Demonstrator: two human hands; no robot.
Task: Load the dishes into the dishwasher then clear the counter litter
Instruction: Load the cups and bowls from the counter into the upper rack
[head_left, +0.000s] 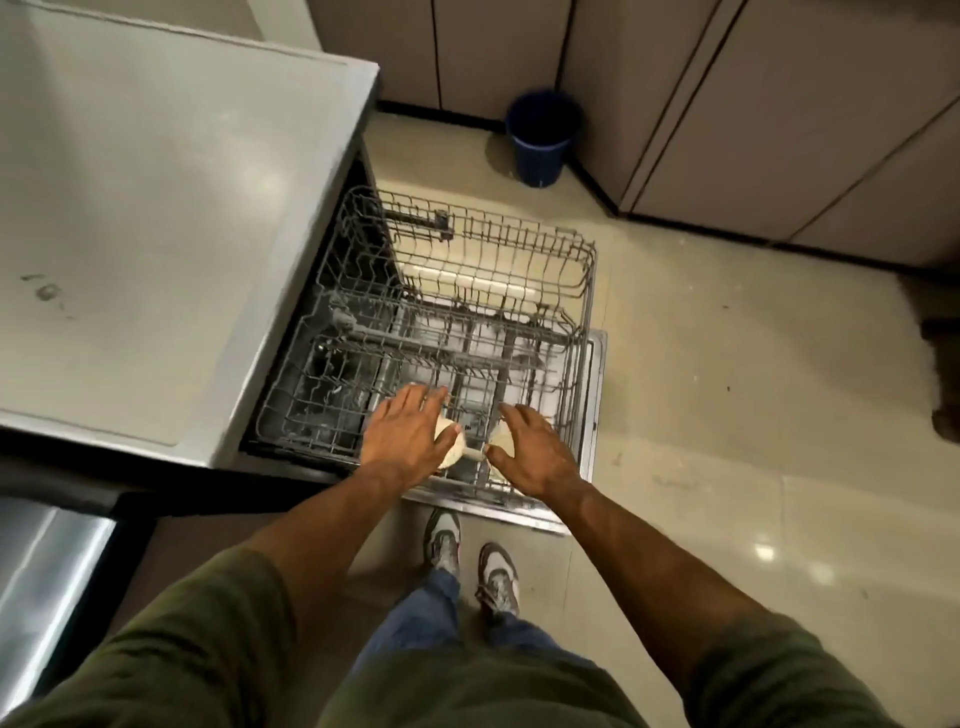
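Both hands reach down over the pulled-out wire rack (457, 332) of a dishwasher. Beyond the left hand (405, 431) a pale steel counter (156, 218) runs to a squared corner above the rack's inner end. Beyond the right hand (535, 452) lies glossy cream floor tile (727, 415), open as far as the beige cabinet fronts (779, 130); a blue bin (540, 137) stands in the corner there, well apart from both hands.

The left hand lies over a white cup (449, 441), fingers spread across it and thumb against its rim. The right hand covers a second white dish (503, 439), fingers loosely extended; whether it grips the piece cannot be told. A short white handle shows between the two thumbs. Both pieces sit in the rack's near row.

The rack's near edge overhangs the lowered door (597, 395), just ahead of the person's shoes (467, 561). Most of each dish is hidden under the hands, and the rack's deeper interior is dark and blurred.
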